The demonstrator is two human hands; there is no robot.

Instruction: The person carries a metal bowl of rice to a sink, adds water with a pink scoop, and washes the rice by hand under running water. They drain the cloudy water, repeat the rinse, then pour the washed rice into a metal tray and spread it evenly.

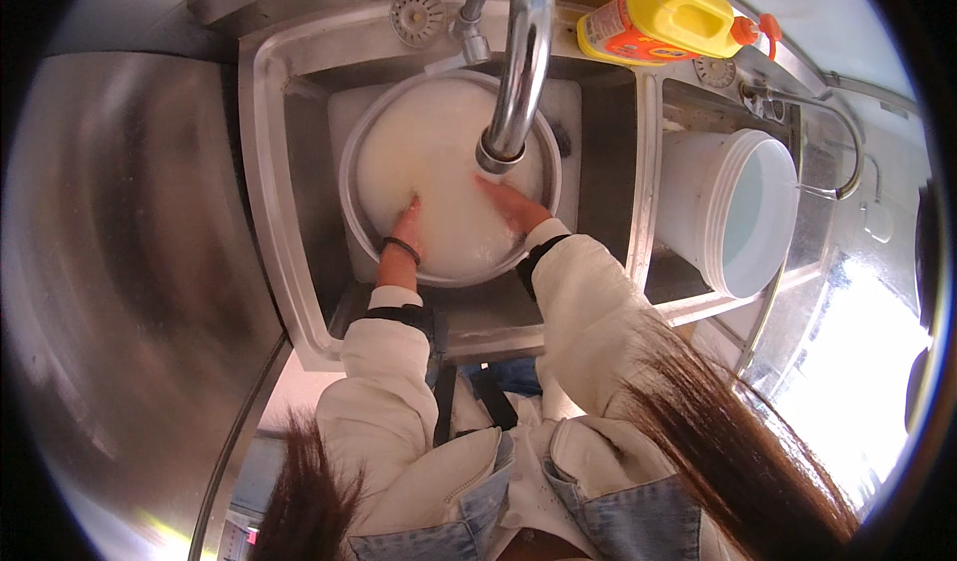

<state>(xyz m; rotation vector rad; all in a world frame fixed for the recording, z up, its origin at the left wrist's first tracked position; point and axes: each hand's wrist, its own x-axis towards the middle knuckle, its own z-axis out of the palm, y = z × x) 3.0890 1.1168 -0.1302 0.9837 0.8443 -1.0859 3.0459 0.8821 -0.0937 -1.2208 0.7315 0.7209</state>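
Note:
A round metal basin [348, 179] stands in a stainless steel sink [306, 209], filled with cloudy whitish water [434, 142]. My left hand [407, 228] dips into the water at the near left side, a dark band around its wrist. Across from it, at the near right, my right hand [512, 206] is partly under the surface. The murky water hides the fingers of both hands, so whether they grip anything does not show. Above the right hand hangs the chrome faucet spout [519, 75]. A pale slab [564, 112] lies beneath the basin.
A yellow jug [658, 22] with a red pump top lies behind the sink divider. In the right-hand sink a tilted white plastic bucket [684, 187] holds water, below a second curved tap [848, 172]. Drain strainers [419, 16] sit on the back ledge. Left is a steel surface [134, 262].

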